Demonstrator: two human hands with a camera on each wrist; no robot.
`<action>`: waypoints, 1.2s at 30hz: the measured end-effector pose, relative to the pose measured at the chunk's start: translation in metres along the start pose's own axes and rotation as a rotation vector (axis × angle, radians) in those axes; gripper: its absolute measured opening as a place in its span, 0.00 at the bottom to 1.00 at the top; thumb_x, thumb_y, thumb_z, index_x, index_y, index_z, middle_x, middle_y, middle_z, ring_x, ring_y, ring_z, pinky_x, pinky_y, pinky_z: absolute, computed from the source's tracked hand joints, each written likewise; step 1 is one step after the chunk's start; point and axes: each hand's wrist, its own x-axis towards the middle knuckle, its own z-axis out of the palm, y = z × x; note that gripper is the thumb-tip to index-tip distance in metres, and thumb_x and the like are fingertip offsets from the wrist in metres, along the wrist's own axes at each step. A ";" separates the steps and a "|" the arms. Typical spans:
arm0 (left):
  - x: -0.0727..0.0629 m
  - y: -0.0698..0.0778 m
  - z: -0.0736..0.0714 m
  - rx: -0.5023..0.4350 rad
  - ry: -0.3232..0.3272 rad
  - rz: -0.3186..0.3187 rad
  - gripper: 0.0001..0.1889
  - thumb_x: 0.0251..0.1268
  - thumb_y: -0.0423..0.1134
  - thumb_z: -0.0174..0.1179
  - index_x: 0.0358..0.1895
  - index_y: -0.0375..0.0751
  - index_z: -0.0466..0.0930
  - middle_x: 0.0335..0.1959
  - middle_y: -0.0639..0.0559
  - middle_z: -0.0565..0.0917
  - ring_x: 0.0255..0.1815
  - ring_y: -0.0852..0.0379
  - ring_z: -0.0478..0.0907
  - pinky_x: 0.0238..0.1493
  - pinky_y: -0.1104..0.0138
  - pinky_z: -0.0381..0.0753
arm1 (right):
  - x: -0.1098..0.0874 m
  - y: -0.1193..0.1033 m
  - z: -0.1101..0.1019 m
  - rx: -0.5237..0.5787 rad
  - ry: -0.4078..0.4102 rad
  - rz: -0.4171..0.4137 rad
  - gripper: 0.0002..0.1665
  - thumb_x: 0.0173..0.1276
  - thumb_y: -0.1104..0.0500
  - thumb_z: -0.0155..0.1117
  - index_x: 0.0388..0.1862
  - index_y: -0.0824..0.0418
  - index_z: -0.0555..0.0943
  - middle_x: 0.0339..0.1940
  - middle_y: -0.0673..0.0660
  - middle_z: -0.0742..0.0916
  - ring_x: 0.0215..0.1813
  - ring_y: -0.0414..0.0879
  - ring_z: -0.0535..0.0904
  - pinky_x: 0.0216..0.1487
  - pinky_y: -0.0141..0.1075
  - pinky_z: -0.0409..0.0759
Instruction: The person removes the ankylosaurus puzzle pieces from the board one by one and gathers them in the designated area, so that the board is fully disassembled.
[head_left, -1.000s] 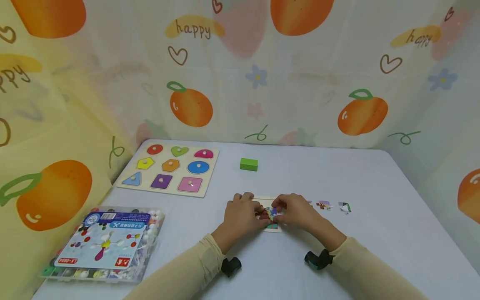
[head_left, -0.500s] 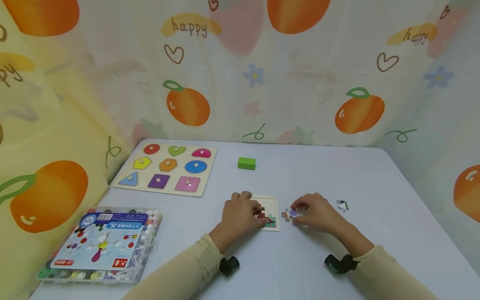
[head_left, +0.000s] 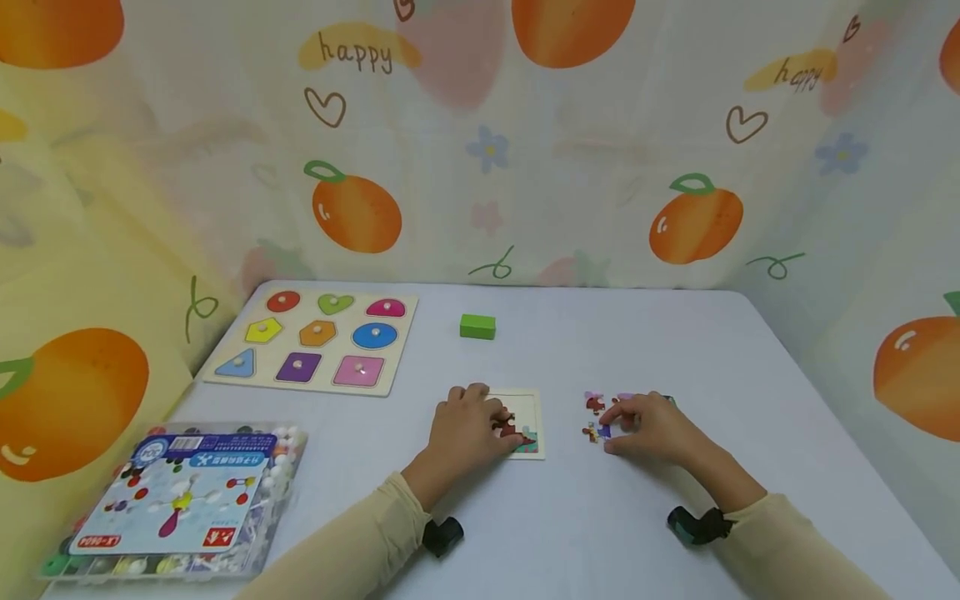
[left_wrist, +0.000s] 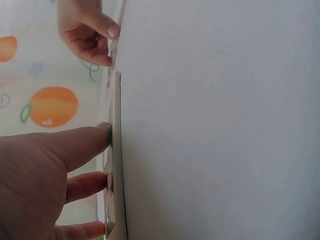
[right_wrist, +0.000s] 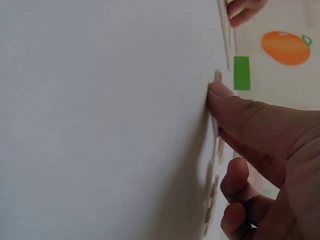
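Observation:
In the head view, my left hand (head_left: 467, 429) rests on a small jigsaw board (head_left: 529, 406) with a pale frame. Dark red and teal pieces show in its lower part; the rest of that side is hidden beneath the hand. Seen from the left wrist, the thumb and fingertips (left_wrist: 104, 134) touch the board's top. My right hand (head_left: 654, 429), to the right of the board, pinches a multicoloured puzzle piece (head_left: 592, 432) between thumb and index finger, close over the table. A reddish-purple puzzle piece (head_left: 594, 403) lies just behind it; others are partly covered by the hand.
A green block (head_left: 477, 326) sits behind the jigsaw board. At the back left lies a knobbed shape board (head_left: 258, 377). A clear plastic case (head_left: 174, 492) of molecular model parts occupies the front left. Printed curtains (head_left: 566, 192) stand behind the white table (head_left: 637, 342).
My right hand has come off the jigsaw board and moved right with the puzzle piece, over to the loose pieces. My left hand has stayed on the board. The view has shifted slightly.

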 end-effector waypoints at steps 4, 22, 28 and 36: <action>-0.002 -0.003 0.002 -0.018 -0.002 0.006 0.17 0.51 0.62 0.70 0.30 0.54 0.81 0.58 0.42 0.77 0.57 0.39 0.71 0.49 0.50 0.73 | 0.009 -0.011 0.004 0.015 -0.026 -0.056 0.17 0.50 0.54 0.81 0.39 0.53 0.87 0.27 0.50 0.77 0.33 0.45 0.69 0.31 0.35 0.68; -0.013 -0.005 0.002 -0.090 0.017 -0.046 0.25 0.54 0.57 0.70 0.45 0.40 0.83 0.63 0.36 0.72 0.61 0.39 0.71 0.53 0.51 0.76 | 0.074 -0.093 0.055 -0.297 0.013 -0.254 0.05 0.57 0.55 0.74 0.32 0.54 0.90 0.20 0.41 0.80 0.29 0.40 0.71 0.33 0.37 0.70; -0.016 -0.003 -0.002 -0.059 -0.012 -0.073 0.23 0.54 0.56 0.70 0.43 0.40 0.85 0.60 0.38 0.74 0.60 0.40 0.71 0.52 0.52 0.76 | 0.076 -0.097 0.058 -0.350 0.016 -0.289 0.03 0.58 0.57 0.73 0.28 0.54 0.90 0.21 0.42 0.78 0.29 0.41 0.70 0.33 0.36 0.69; -0.012 -0.006 -0.006 0.021 -0.036 -0.075 0.23 0.54 0.60 0.69 0.43 0.44 0.87 0.57 0.42 0.77 0.56 0.44 0.72 0.49 0.51 0.75 | 0.082 -0.096 0.060 -0.475 0.068 -0.469 0.04 0.57 0.54 0.72 0.28 0.53 0.87 0.24 0.45 0.79 0.31 0.43 0.70 0.32 0.36 0.69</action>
